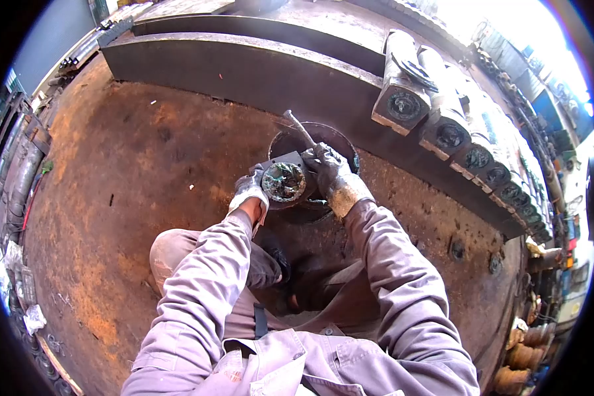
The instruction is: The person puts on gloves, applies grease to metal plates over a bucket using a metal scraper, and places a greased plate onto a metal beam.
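Observation:
My left hand point(249, 188), in a dirty work glove, grips the left side of a dark square metal block with a round opening point(283, 181). Greasy material, dark with pale and green glints, fills that opening. My right hand point(330, 168), also gloved and blackened, closes around a grey rod-like tool point(297, 127) whose shaft points up and to the left. The tool's lower end is hidden by the glove, so its kind does not show. Beneath both hands stands a round dark bucket point(278, 140), partly covered by the block and my right hand.
A long dark steel beam point(244, 69) crosses the floor ahead. On its right end rests a row of long cylinders with square end blocks point(402, 105). Rusty brown floor point(132, 185) spreads around me. Pipes point(26, 171) lie along the left edge; rust-coloured coils point(525, 356) sit at lower right.

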### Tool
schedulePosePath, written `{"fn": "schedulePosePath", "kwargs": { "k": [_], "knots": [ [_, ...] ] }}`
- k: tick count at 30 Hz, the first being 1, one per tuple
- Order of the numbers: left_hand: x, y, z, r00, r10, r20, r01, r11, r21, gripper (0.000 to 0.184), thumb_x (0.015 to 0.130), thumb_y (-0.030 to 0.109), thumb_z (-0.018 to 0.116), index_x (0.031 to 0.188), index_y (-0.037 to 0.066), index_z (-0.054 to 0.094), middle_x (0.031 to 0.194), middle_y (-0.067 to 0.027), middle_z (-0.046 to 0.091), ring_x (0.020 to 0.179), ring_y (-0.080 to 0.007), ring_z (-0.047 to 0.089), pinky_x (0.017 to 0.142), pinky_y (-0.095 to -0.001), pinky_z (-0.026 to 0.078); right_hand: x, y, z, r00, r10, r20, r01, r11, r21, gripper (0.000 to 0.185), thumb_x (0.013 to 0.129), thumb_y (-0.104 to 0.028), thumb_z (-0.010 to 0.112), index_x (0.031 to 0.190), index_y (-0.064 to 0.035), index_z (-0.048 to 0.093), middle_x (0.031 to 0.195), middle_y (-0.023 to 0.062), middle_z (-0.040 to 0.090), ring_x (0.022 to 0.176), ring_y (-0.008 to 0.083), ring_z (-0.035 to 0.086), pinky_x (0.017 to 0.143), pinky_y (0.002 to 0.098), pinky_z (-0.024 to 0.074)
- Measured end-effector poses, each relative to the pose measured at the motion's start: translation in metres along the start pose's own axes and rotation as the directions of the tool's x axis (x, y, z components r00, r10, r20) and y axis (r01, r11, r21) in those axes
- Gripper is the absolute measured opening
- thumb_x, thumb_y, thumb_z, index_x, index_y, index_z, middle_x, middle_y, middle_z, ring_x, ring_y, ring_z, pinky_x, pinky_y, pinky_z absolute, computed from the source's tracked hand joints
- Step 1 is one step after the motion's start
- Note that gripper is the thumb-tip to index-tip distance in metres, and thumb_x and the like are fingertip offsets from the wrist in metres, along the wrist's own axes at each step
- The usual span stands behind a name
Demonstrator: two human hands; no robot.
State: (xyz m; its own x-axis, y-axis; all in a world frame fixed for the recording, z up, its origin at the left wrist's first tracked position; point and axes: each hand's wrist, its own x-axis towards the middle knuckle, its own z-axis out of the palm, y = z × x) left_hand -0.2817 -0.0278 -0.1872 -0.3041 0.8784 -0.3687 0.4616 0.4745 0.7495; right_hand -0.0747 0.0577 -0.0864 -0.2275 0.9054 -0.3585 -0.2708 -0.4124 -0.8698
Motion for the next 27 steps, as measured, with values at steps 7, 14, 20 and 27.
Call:
{"fn": "schedulePosePath", "kwargs": {
  "k": [7, 14, 20, 27],
  "knots": [
    [0.000, 0.001, -0.009, 0.998, 0.062, -0.017, -0.059, 0.985, 0.164, 0.077, 0.090, 0.072, 0.053, 0.126, 0.006, 0.066, 0.126, -0.0135, 0.069, 0.121, -0.0299, 0.062, 0.105, -0.0411, 0.047, -0.036, -0.059, -0.020, 0.904, -0.291, 0.312, 0.088, 0.843, 0.531, 0.047, 0.104, -0.043, 0.065, 0.130, -0.0040, 0.061, 0.129, 0.0221, 0.069, 0.120, 0.0398, 0.068, 0.108, 0.0612, 0.0534],
    [-0.001, 0.007, -0.008, 0.996, 0.086, -0.025, -0.079, 0.974, 0.213, 0.067, 0.089, 0.066, 0.056, 0.119, 0.007, 0.068, 0.119, -0.0128, 0.069, 0.115, -0.0293, 0.064, 0.100, -0.0412, 0.049, -0.060, -0.072, -0.039, 0.664, -0.467, 0.584, 0.592, 0.806, -0.028, 0.022, 0.104, -0.018, 0.069, 0.111, 0.0026, 0.072, 0.105, 0.0128, 0.079, 0.097, 0.0208, 0.075, 0.093, 0.0331, 0.0597],
    [0.001, 0.011, -0.008, 0.994, 0.107, -0.029, -0.097, 0.969, 0.226, 0.059, 0.088, 0.060, 0.059, 0.113, 0.008, 0.069, 0.113, -0.0123, 0.070, 0.109, -0.0288, 0.066, 0.096, -0.0412, 0.051, -0.064, -0.093, -0.053, 0.649, -0.500, 0.573, 0.573, 0.817, 0.064, 0.024, 0.106, -0.018, 0.065, 0.111, 0.0051, 0.071, 0.109, 0.0189, 0.077, 0.106, 0.0299, 0.075, 0.100, 0.0418, 0.0597],
    [-0.002, 0.014, -0.011, 0.992, 0.122, -0.019, -0.112, 0.952, 0.286, 0.050, 0.086, 0.054, 0.062, 0.107, 0.010, 0.071, 0.106, -0.0116, 0.071, 0.103, -0.0283, 0.068, 0.091, -0.0413, 0.052, -0.069, -0.088, -0.062, 0.761, -0.574, 0.302, 0.619, 0.783, -0.070, 0.036, 0.100, -0.003, 0.067, 0.136, 0.0013, 0.063, 0.106, 0.0151, 0.075, 0.091, 0.0226, 0.075, 0.083, 0.0382, 0.0633]
  ]
}}
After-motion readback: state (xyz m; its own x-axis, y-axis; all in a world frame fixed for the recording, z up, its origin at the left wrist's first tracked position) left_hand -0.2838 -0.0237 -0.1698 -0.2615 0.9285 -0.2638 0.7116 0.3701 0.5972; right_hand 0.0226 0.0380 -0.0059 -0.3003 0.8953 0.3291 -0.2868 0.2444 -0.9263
